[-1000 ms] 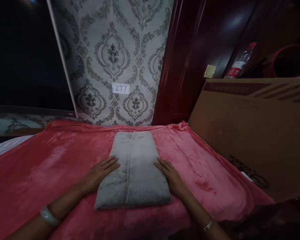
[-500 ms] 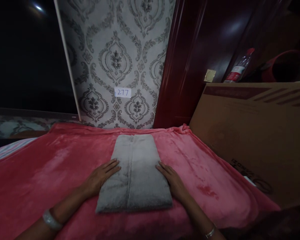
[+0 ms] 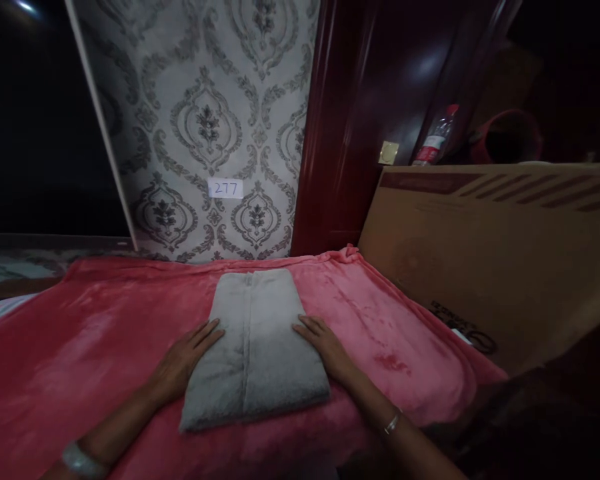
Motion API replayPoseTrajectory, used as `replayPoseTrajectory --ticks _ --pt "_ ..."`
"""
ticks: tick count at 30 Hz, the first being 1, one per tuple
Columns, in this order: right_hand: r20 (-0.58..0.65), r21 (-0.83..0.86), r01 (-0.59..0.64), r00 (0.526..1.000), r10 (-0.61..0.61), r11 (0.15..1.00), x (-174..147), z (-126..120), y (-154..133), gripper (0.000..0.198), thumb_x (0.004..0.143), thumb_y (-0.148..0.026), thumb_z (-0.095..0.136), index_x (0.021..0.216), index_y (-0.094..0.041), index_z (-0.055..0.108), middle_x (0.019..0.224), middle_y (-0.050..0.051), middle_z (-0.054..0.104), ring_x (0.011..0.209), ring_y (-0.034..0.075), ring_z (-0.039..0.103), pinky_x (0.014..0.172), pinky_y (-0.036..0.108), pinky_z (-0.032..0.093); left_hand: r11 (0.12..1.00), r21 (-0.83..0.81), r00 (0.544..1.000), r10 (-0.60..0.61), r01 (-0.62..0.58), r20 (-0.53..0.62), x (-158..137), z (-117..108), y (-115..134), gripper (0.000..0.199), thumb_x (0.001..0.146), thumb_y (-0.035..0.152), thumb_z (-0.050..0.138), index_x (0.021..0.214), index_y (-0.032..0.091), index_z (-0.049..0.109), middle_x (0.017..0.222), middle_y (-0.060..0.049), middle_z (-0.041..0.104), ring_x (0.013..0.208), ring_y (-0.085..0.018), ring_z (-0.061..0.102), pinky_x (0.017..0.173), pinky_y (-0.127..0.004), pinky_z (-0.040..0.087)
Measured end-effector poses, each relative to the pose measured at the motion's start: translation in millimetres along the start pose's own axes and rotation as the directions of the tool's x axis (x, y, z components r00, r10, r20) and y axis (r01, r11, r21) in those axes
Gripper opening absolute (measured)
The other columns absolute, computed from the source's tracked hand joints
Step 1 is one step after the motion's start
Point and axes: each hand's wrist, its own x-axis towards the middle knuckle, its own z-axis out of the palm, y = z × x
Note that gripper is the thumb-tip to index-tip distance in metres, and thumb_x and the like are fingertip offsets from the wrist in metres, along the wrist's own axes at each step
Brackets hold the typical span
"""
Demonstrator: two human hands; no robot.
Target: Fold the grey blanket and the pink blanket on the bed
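A folded grey fleece garment (image 3: pixel 260 340) with a seam down its middle lies flat on a pink-red plush blanket (image 3: pixel 120 333). My left hand (image 3: pixel 186 353) rests along its left edge, fingers stretched out and the tips on the cloth. On the opposite side, my right hand (image 3: pixel 325 343) lies against the right edge with its fingers extended over the fabric. Neither hand grips the cloth. A thick pale bangle circles my left wrist, and a thin metal one is on the right.
Along the right stands a large cardboard box (image 3: pixel 480 253), with a plastic bottle (image 3: pixel 433 141) near its top edge. A dark screen (image 3: pixel 40 133) fills the upper left. Behind the blanket is patterned wallpaper (image 3: pixel 180 133) carrying a paper label (image 3: pixel 225 188) reading 277.
The view has turned slightly to the right, so everything sits further left in the picture. Both hands keep their places at the garment's edges.
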Motion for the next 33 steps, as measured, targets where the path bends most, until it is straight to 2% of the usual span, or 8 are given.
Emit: replayPoseTrajectory --ticks 4,9,15,20,24,28,33 --pt "0.004 0.029 -0.021 1.000 0.021 0.999 2 -1 -4 0.048 0.098 -0.015 0.049 0.142 -0.035 0.052 0.151 0.005 0.046 0.138 0.022 0.043 0.114 0.047 0.038 0.998 -0.059 0.999 -0.023 0.021 -0.045 -2 7 -3 0.056 0.094 0.029 0.046 0.149 0.035 0.040 0.154 -0.006 0.044 0.127 -0.024 0.057 0.101 -0.038 0.052" --pt "-0.058 0.122 -0.026 0.998 0.033 0.992 -1 -5 -10 0.044 0.099 -0.017 0.051 0.139 -0.034 0.055 0.150 0.005 0.048 0.138 0.020 0.043 0.115 0.046 0.037 0.993 -0.117 0.996 -0.037 0.028 -0.081 -2 7 -8 0.049 0.094 0.028 0.045 0.142 0.037 0.049 0.150 -0.003 0.049 0.128 -0.022 0.057 0.101 -0.037 0.052" --pt "-0.056 0.126 -0.007 0.998 0.014 0.992 -13 -23 -32 0.040 0.096 -0.020 0.056 0.135 -0.032 0.060 0.144 0.007 0.055 0.135 0.021 0.047 0.115 0.047 0.037 0.980 -0.181 0.988 0.056 -0.082 -0.142 -4 3 -17 0.043 0.094 0.033 0.044 0.135 0.034 0.056 0.145 -0.002 0.055 0.117 -0.019 0.064 0.098 -0.030 0.053" --pt "-0.031 0.147 -0.045 0.998 0.050 0.988 -44 -34 -46 0.045 0.098 -0.017 0.049 0.138 -0.036 0.056 0.144 0.004 0.055 0.136 0.022 0.044 0.112 0.049 0.040 0.984 -0.168 0.996 0.052 -0.063 -0.072 -23 -4 4 0.052 0.088 0.041 0.055 0.139 0.036 0.052 0.148 -0.003 0.052 0.123 -0.022 0.061 0.099 -0.033 0.053" --pt "-0.011 0.173 -0.056 0.998 0.059 0.983 -61 -25 -44 0.053 0.097 -0.012 0.044 0.143 -0.038 0.050 0.148 0.004 0.050 0.138 0.022 0.042 0.110 0.050 0.043 0.986 -0.166 0.999 0.008 -0.015 -0.044 -31 -10 24 0.058 0.087 0.037 0.058 0.144 0.036 0.047 0.152 -0.004 0.046 0.127 -0.024 0.057 0.102 -0.036 0.051" --pt "-0.053 0.166 -0.040 0.997 0.050 0.985 -64 -11 -35 0.063 0.096 -0.007 0.035 0.153 -0.036 0.034 0.153 0.004 0.044 0.142 0.021 0.036 0.114 0.050 0.040 0.993 -0.106 0.999 -0.042 0.045 0.032 -24 -18 30 0.065 0.092 0.033 0.052 0.153 0.035 0.031 0.158 -0.007 0.035 0.135 -0.025 0.050 0.107 -0.040 0.047" --pt "-0.070 0.068 0.061 0.996 -0.057 0.996 -55 -10 -16 0.069 0.092 -0.008 0.037 0.156 -0.031 0.026 0.154 0.007 0.041 0.142 0.023 0.038 0.115 0.052 0.037 0.996 -0.092 0.988 0.028 -0.014 0.153 -3 -31 27 0.069 0.089 0.034 0.056 0.154 0.031 0.032 0.158 -0.012 0.035 0.139 -0.031 0.043 0.110 -0.048 0.043"
